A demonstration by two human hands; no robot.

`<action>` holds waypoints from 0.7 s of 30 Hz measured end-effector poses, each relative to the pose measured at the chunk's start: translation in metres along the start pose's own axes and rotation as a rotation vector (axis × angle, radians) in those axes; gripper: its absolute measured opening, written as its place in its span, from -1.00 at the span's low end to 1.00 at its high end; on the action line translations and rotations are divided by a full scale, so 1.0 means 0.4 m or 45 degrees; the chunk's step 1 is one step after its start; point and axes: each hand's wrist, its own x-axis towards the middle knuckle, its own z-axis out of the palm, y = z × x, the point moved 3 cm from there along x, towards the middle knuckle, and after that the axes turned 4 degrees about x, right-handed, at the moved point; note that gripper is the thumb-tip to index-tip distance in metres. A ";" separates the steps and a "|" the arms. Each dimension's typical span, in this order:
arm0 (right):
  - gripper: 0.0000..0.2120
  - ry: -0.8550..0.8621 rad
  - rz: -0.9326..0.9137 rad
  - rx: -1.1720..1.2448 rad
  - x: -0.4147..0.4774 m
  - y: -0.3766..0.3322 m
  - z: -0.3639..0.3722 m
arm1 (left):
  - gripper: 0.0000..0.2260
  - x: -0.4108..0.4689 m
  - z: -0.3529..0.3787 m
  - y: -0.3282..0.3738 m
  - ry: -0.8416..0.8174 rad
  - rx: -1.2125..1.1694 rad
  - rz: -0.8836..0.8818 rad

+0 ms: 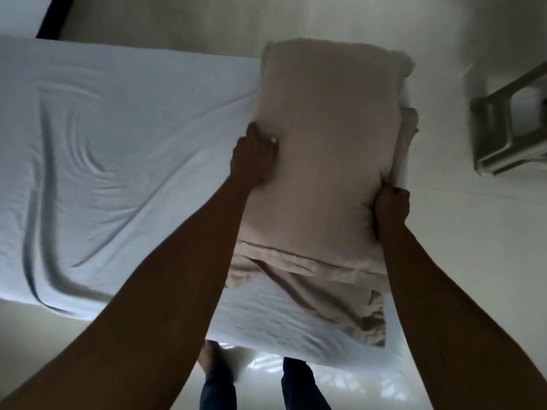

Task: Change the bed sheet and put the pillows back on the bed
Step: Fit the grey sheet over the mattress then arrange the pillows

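A beige pillow (pixel 322 149) lies lengthwise at the right end of the bed, on a wrinkled white sheet (pixel 118 161) that covers the mattress. My left hand (pixel 254 155) grips the pillow's left side, thumb on top. My right hand (pixel 390 205) grips its right edge, fingers curled under. The loose open end of the pillowcase (pixel 313 285) trails toward me over the sheet. A white edge, possibly a second pillow (pixel 407 134), shows under the beige one on the right.
A grey plastic stool (pixel 509 125) stands on the pale floor to the right of the bed. My legs and one bare foot (pixel 213 362) are at the bed's near edge. A dark object (pixel 53 16) sits at the top left.
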 end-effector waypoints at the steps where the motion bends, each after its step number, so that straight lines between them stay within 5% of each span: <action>1: -0.55 0.031 -0.031 -0.036 -0.017 -0.012 0.005 | -0.34 -0.030 0.020 -0.023 0.028 0.020 0.016; 8: -0.37 0.273 -0.895 -0.626 -0.238 -0.158 0.051 | -0.38 -0.244 0.070 -0.279 0.128 0.081 0.088; 11: -0.30 0.061 -1.164 -0.722 -0.404 -0.181 0.187 | -0.39 -0.308 0.049 -0.429 0.051 0.066 0.102; 15: -0.52 -0.278 -1.472 -0.856 -0.627 -0.074 0.400 | -0.40 -0.382 0.022 -0.670 -0.182 0.181 0.028; 19: -0.59 -0.767 -1.562 -1.464 -0.791 0.176 0.590 | -0.37 -0.457 -0.059 -0.976 -0.363 0.417 -0.164; 21: -0.47 -1.021 -1.353 -1.639 -0.843 0.316 0.644 | -0.35 -0.486 -0.119 -1.136 -0.441 0.413 -0.295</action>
